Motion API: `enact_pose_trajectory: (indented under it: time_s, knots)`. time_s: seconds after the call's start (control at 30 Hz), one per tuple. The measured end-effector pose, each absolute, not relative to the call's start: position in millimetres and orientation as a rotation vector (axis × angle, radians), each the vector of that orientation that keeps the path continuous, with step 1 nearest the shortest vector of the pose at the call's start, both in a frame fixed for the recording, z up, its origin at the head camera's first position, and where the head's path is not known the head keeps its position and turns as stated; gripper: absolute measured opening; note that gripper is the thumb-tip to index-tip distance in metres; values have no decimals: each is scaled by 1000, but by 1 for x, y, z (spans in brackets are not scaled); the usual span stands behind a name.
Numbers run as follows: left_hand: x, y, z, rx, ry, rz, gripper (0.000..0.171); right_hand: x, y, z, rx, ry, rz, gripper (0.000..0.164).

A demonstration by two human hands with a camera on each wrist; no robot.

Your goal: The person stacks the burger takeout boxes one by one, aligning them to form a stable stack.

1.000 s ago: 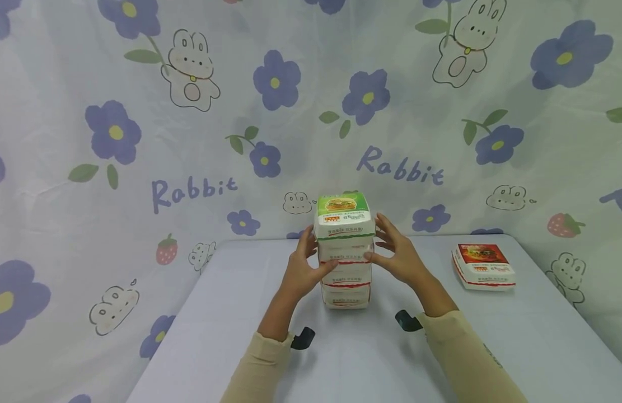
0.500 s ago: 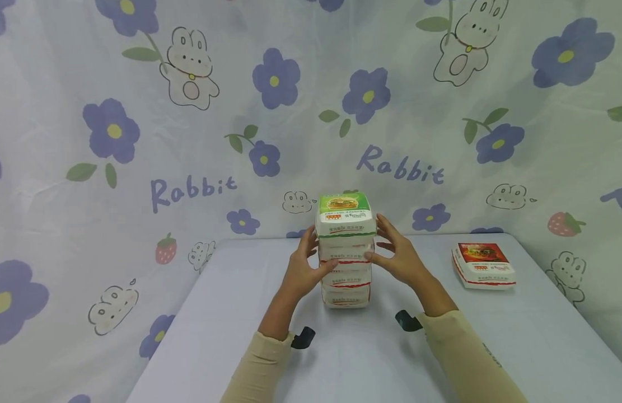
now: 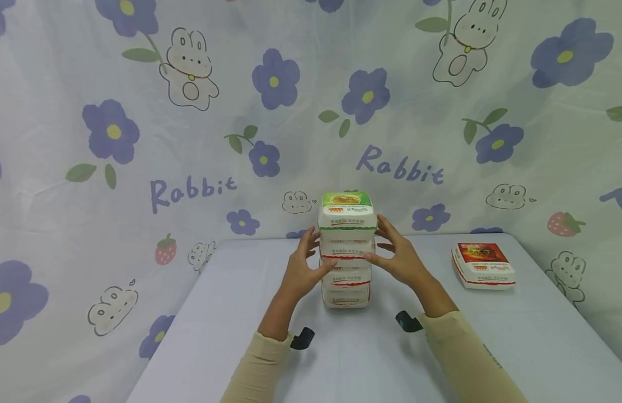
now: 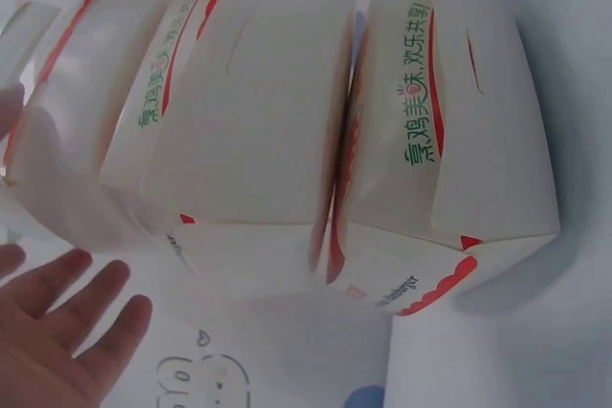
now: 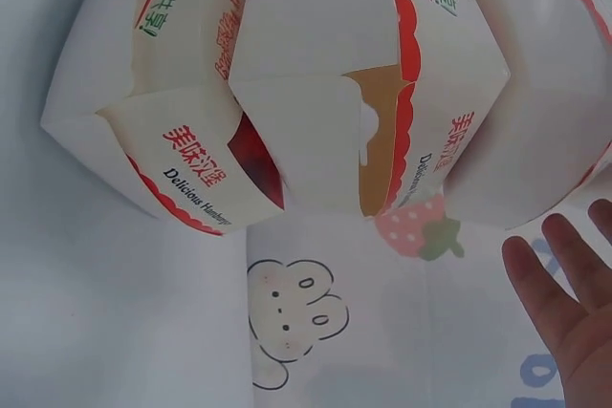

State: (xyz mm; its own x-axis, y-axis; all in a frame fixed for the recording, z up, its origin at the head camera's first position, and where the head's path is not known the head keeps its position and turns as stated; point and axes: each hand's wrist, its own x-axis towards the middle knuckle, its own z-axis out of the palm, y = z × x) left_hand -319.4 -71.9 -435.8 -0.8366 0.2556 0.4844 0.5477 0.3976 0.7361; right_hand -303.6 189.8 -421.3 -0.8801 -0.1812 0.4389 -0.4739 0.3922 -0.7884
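Several burger boxes stand in a tall stack at the middle of the table. The top burger box (image 3: 347, 219) has a green lid with a burger picture and leans slightly; red-trimmed white boxes (image 3: 347, 275) are below it. My left hand (image 3: 302, 271) flanks the stack's upper half, thumb in front and fingers along the side. Opposite it, my right hand (image 3: 402, 260) has its thumb tip close to the front of the box under the green one. Both wrist views show fingers (image 4: 57, 308) spread beside the boxes, not curled round them. One side flap (image 5: 378, 140) gapes.
Another burger box (image 3: 483, 267) with a red lid sits at the right rear of the white table (image 3: 230, 291). A rabbit-and-flower curtain (image 3: 311, 134) hangs behind the table's far edge. Dark curved pieces (image 3: 304, 338) stick out at both wrists.
The green-topped box has shifted slightly right and tipped, so less of its lid shows. The boxes just under it have also shifted slightly. Both hands have stayed in place.
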Motion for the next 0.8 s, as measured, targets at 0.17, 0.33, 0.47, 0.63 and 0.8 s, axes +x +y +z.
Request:
enact_pose_trajectory:
  time_s: [0.17,0.33,0.47,0.63,0.8]
  knots:
    - [-319,-73,-438,-698,-2368,-1398,92,-304,190,-422,558,-2381,1485,99]
    - [-319,-73,-438,-706,-2359,-1390,92,-302,192,-422,536,-2396,1496,101]
    - [-319,-73,-436,-719,-2346,-1392,90,-302,196,-423,528,-2393,1478,104]
    - [-317,-73,-433,-703,-2316,-1404,89,-302,207,-426,516,-2412,1444,102]
    - [-316,-73,-431,-667,-2280,-1426,88,-299,227,-430,469,-2467,1395,100]
